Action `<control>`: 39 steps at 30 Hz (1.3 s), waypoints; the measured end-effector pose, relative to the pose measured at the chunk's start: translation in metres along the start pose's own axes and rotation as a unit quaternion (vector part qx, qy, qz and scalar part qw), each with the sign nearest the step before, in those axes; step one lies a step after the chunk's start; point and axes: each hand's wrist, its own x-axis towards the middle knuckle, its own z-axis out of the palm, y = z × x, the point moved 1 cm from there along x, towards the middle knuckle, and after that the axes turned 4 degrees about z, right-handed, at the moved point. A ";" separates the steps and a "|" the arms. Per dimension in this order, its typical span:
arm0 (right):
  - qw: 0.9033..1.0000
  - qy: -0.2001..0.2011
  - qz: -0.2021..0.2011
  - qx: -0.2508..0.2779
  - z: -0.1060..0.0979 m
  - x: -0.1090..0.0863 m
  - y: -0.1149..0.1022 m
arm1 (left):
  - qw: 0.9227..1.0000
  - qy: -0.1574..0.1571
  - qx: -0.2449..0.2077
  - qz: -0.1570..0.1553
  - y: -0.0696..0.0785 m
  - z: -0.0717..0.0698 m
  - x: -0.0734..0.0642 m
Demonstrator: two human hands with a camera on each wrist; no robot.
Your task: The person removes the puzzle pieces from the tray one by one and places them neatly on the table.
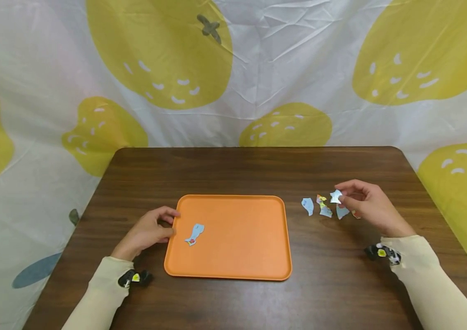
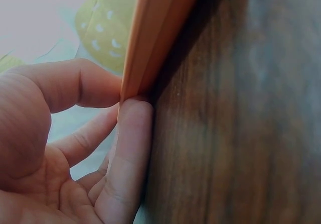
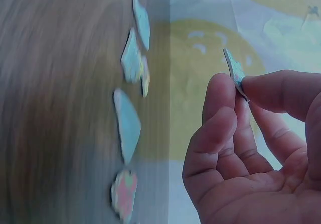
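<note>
My left hand (image 1: 147, 231) grips the left rim of the orange tray (image 1: 233, 276), thumb and fingertips at its edge; the left wrist view shows them against the tray wall (image 2: 150, 38). A light-blue puzzle piece (image 1: 196, 231) with a red patch lies on the tray's left part. Above the table at the right, my right hand (image 1: 371, 206) pinches a small pale-blue puzzle piece (image 1: 335, 196) between thumb and fingers. Below and beside that hand lie several flat, irregular puzzle pieces, including a blue one (image 1: 307, 206), yellow-and-blue ones (image 1: 325, 211) and a pink-patterned one (image 3: 124, 195), partly hidden in the head view.
The dark wooden table (image 1: 233, 305) carries everything. Behind its far edge hangs a white cloth (image 1: 254, 82) with large yellow fruit prints. Dark devices are strapped on both wrists, one at the left sleeve (image 1: 97, 288) and one at the right sleeve (image 1: 427, 279).
</note>
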 end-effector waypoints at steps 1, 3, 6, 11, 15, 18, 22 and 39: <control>1.000 0.002 0.003 0.000 -0.003 0.000 0.002 | 1.000 0.000 -0.001 -0.001 0.000 0.000 0.000; 1.000 0.006 0.006 0.002 -0.008 -0.001 0.008 | 1.000 -0.001 -0.002 -0.002 0.000 0.000 0.000; 1.000 0.015 0.009 0.006 -0.016 -0.001 0.017 | 1.000 -0.002 0.001 -0.002 -0.001 0.000 0.000; 0.999 0.039 0.012 -0.010 -0.029 -0.001 0.033 | 1.000 -0.001 0.005 -0.002 0.000 -0.001 0.001; 0.998 0.051 0.009 -0.025 -0.039 -0.002 0.044 | 1.000 0.000 0.008 -0.006 0.001 -0.001 0.003; 0.998 0.052 0.016 -0.033 -0.046 -0.003 0.053 | 1.000 0.000 0.009 -0.012 0.001 -0.002 0.003; 0.997 0.055 0.030 -0.041 -0.056 -0.004 0.062 | 1.000 0.000 0.009 -0.013 0.001 -0.002 0.003; 0.996 0.061 0.042 -0.041 -0.087 -0.018 0.098 | 1.000 0.002 0.007 -0.009 0.001 0.000 -0.001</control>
